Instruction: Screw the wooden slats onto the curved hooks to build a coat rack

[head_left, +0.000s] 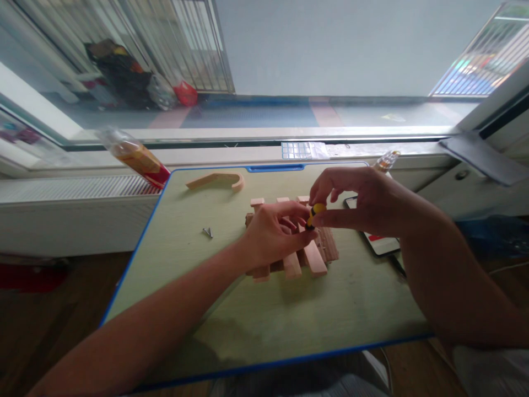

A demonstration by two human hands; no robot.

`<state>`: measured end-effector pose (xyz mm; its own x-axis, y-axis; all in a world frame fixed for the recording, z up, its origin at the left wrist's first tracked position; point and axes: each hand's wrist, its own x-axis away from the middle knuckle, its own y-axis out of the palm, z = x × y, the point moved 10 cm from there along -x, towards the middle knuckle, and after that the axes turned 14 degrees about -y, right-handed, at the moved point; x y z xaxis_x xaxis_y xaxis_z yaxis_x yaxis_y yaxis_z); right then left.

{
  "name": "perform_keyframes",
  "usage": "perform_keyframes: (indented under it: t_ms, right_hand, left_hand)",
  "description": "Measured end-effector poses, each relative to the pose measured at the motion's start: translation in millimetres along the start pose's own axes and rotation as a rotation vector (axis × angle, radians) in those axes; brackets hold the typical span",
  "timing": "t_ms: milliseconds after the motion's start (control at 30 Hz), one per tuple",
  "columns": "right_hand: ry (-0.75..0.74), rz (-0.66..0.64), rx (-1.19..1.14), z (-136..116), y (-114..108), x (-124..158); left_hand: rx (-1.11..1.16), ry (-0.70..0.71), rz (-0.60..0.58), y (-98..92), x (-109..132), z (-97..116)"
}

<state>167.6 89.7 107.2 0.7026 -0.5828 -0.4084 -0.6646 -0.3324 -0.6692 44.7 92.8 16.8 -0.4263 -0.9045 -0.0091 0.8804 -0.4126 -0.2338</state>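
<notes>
A small yellow-and-black screwdriver [316, 212] is upright over a wooden piece of crossed slats [314, 257]. The fingers of my right hand [363, 201] close around the yellow top of its handle. Lower down, my left hand [275, 231] pinches its dark part between thumb and fingers. The tool's tip is hidden behind my left hand. Pale strips cross darker, rough boards beneath my hands. Left of them, a few screws [208, 232] lie loose on the table [173, 286]. A curved, hook-shaped wooden piece [219, 179] lies at the table's far left.
A phone [384, 245] lies at the right, partly behind my right arm. Past the table's left corner stands a tilted bottle with a red label [142, 162]. Another clear bottle [387, 160] is at the back right. A window sill [243, 153] and radiator [78, 190] border the far side.
</notes>
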Motion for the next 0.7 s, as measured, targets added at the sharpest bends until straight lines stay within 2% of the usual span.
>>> perform_keyframes:
  t_ms: [300,400,533,700]
  right_hand:
    - [0.040,0.043,0.019,6.9,-1.1,0.3]
    - [0.045,0.005,0.016,7.7,-0.9,0.6]
    - [-0.023,-0.067,-0.023,1.9,-0.1,0.1]
    - [-0.030,-0.085,-0.071,3.1,2.2,1.9]
  left_hand:
    - [-0.005,-0.012,0.019,-0.6,0.3,-0.3]
    - [-0.002,-0.028,0.004,1.0,0.8,-2.2]
    - [-0.006,-0.037,-0.010,2.5,1.5,-3.6]
    - [0.003,-0.026,-0.039,5.1,2.6,-1.3]
